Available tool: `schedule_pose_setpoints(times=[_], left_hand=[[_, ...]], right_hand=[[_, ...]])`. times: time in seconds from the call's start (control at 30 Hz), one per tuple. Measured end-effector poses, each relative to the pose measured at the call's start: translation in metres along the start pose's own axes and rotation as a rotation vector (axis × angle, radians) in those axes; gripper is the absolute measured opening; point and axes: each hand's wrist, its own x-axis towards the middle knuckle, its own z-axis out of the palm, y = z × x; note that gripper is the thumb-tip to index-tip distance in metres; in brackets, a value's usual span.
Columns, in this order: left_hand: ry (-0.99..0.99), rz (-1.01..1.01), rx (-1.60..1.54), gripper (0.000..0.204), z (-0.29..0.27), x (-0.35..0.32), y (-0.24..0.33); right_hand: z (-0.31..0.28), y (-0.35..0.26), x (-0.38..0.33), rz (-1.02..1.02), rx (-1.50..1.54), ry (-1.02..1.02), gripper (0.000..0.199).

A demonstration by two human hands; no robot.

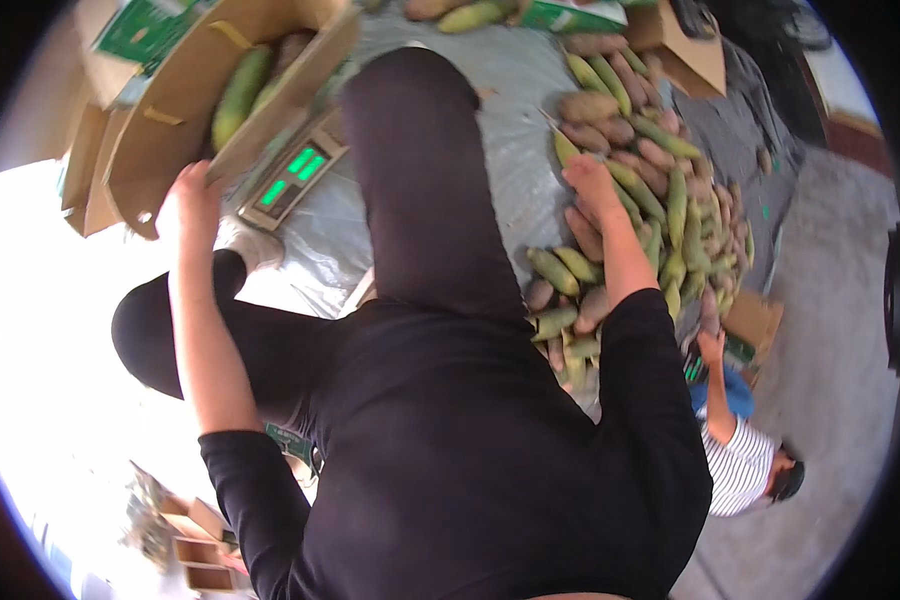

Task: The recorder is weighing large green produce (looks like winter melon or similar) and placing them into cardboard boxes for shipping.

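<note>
My left hand (190, 208) is closed on the near edge of an open cardboard box (140, 150). Inside the box lie a long green vegetable (240, 98) and a brownish one beside it. The box sits tilted by a scale (292, 180) with lit green digits. To the right, my right hand (592, 188) reaches over a heap of long green and pinkish-brown vegetables (678, 215). Its bent fingers are closed at the lower end of a long yellow-green vegetable (564, 146), partly hidden by them. Their exact kind cannot be made out.
Grey plastic sheeting (515, 110) covers the floor under the heap. Another cardboard box (682, 52) stands beyond it. At the lower right, a person in a striped shirt (738, 465) holds a brownish vegetable (709, 312). Small open boxes (202, 552) lie at the lower left.
</note>
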Motion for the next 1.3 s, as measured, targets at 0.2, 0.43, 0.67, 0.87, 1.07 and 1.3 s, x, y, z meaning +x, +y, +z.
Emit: schedule_pose_setpoints(times=[0.2, 0.43, 0.67, 0.87, 1.07, 1.3], left_hand=[[0.067, 0.14, -0.013, 0.026, -0.005, 0.004, 0.02], [-0.069, 0.087, 0.126, 0.046, -0.031, -0.01, 0.025], [0.02, 0.049, 0.181, 0.043, -0.078, -0.021, -0.031], [0.154, -0.122, 0.013, 0.035, -0.092, -0.03, -0.054], [0.222, -0.19, -0.096, 0.032, -0.087, -0.034, -0.071], [0.273, -0.168, -0.087, 0.03, -0.08, -0.034, -0.074]], right_hand=[[0.005, 0.12, -0.096, 0.177, -0.097, -0.07, 0.03], [0.022, 0.159, -0.14, 0.728, -0.101, -0.128, 0.032], [-0.022, 0.154, -0.117, 0.639, -0.357, 0.497, 0.047], [-0.089, 0.18, -0.086, 0.469, -0.577, 0.531, 0.072], [-0.085, 0.18, -0.066, 0.635, -0.516, 0.228, 0.079], [-0.073, 0.165, -0.077, 0.547, -0.524, 0.344, 0.054]])
